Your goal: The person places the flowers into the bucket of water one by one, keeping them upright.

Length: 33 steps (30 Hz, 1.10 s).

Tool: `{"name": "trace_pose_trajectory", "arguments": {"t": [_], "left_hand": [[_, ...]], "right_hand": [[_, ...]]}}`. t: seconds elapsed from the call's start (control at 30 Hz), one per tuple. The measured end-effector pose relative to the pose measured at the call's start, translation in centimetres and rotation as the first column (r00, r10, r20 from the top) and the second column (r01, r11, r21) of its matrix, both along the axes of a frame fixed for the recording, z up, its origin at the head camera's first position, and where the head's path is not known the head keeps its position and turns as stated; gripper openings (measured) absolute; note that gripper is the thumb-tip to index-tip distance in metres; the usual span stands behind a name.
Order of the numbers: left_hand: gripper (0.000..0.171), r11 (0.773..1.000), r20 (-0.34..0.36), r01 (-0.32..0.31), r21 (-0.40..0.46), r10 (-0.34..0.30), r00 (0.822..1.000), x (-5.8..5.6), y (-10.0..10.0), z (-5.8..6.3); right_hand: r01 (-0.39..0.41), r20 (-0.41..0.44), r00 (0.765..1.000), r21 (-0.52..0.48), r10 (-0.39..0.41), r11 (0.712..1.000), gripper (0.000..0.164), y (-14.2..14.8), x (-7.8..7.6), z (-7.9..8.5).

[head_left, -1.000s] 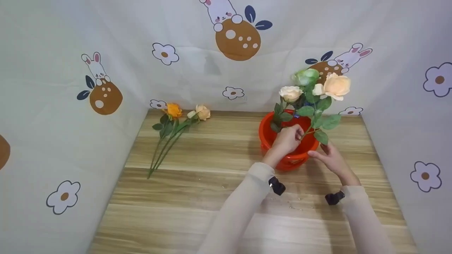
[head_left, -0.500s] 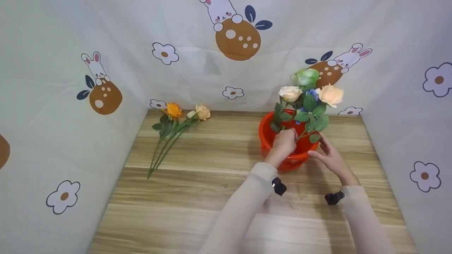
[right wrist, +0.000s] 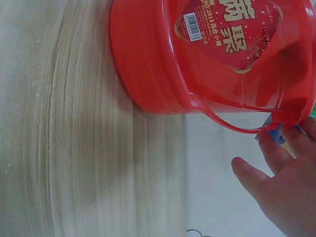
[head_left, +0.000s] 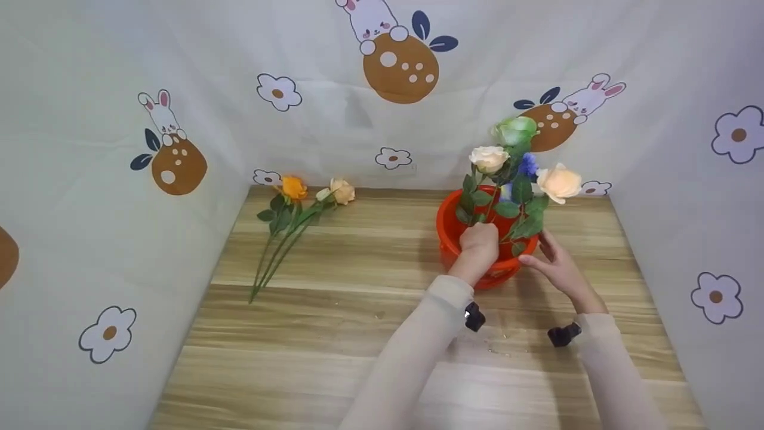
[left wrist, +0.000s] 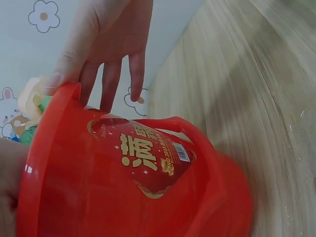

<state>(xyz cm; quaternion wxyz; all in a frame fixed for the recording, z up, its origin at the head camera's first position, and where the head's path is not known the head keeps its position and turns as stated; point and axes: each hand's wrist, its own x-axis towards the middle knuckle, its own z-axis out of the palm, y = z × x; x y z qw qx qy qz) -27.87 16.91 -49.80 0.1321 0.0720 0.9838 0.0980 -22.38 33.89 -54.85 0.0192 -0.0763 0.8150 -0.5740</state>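
In the head view my left hand (head_left: 479,243) reaches into a red plastic bucket (head_left: 501,277), fingers curled round the stem of a peach rose (head_left: 559,183). The stem leans to the right, its leaves over the bucket's rim. The lower stem is hidden in the bucket. My right hand (head_left: 561,270) rests at the right side of the rim with fingers spread; the right wrist view shows the fingertips of that hand (right wrist: 286,182) by the handle's end. Also standing in the bucket are a cream rose (head_left: 489,159), a green rose (head_left: 515,130) and a blue flower (head_left: 528,164).
An orange rose (head_left: 293,187) and a pale peach rose (head_left: 342,191) lie on the wooden table (head_left: 286,352) at the left, long stems toward the front. A printed cloth (head_left: 334,128) hangs round the back and sides. Small bits lie before the bucket.
My left hand has sunk deeper into the bucket, and the peach rose has come down with it, uncovering the blue flower. My right hand has stayed at the rim.
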Motion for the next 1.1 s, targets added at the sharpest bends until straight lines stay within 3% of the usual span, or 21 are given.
{"name": "trace_pose_trajectory", "arguments": {"t": [0.27,0.6,0.93,1.1], "left_hand": [[0.015,0.990,-0.042,0.066,0.127,-0.061,0.997,0.5,-1.3,1.9],[0.010,0.928,-0.106,0.109,0.356,-0.075,0.992,1.0,-4.6,4.4],[0.010,0.832,-0.147,0.104,0.545,-0.027,0.989,-0.2,-9.0,5.6],[0.011,0.765,-0.133,0.059,0.642,0.035,0.991,-0.9,-11.7,5.7]], "right_hand": [[0.009,-0.026,1.000,-0.007,-0.009,1.000,0.083,0.1,-0.2,0.0],[0.008,-0.005,1.000,-0.016,-0.008,1.000,0.083,-0.1,-0.1,0.0],[0.009,-0.029,1.000,0.007,-0.009,1.000,0.084,0.0,0.0,-0.1],[0.011,-0.034,0.999,0.016,-0.010,1.000,0.084,-0.1,0.0,-0.1]]}}
